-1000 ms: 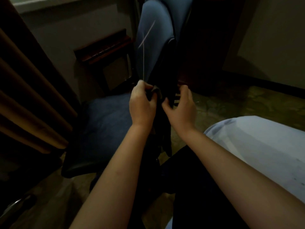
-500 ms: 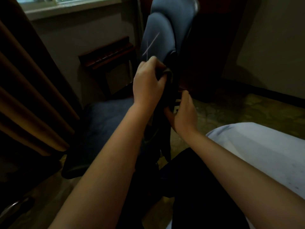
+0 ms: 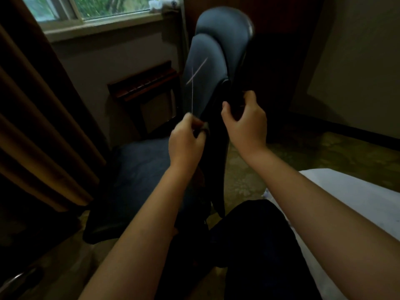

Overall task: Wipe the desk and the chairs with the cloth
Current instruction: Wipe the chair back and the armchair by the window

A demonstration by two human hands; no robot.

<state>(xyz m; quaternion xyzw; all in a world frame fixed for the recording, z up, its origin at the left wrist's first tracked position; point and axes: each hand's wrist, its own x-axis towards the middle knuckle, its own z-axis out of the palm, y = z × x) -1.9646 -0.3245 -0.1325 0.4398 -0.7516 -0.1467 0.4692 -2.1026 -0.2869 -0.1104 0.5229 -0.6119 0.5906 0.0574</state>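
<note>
**Left hand lowered along the backrest, right hand raised to its rear edge**

Compared with the frame half a second earlier, the left hand (image 3: 186, 144) is seen lower on the chair (image 3: 205, 61), while the right hand (image 3: 245, 126) has been brought up from below it and is now the higher of the two. The cloth (image 3: 205, 129), dark and bunched, is pinched between the left thumb and curled fingers and is held against the near edge of the blue-grey backrest, just above the seat (image 3: 140, 169). Only a small fold is shown past the fingertips, on the right side of the hand. How far the cloth hangs below the hand cannot be told, since it merges with the dark chair frame. The right hand is closed round the black rear edge of the backrest, thumb on the left and fingers wrapped over the far side. The two hands are set near each other but apart, with the black frame between them. A curtain (image 3: 32, 126) is seen at the left, a window (image 3: 97, 7) at the far left and a wooden rack (image 3: 142, 83) beneath it. White bedding (image 3: 357, 204) lies at the near right.
</note>
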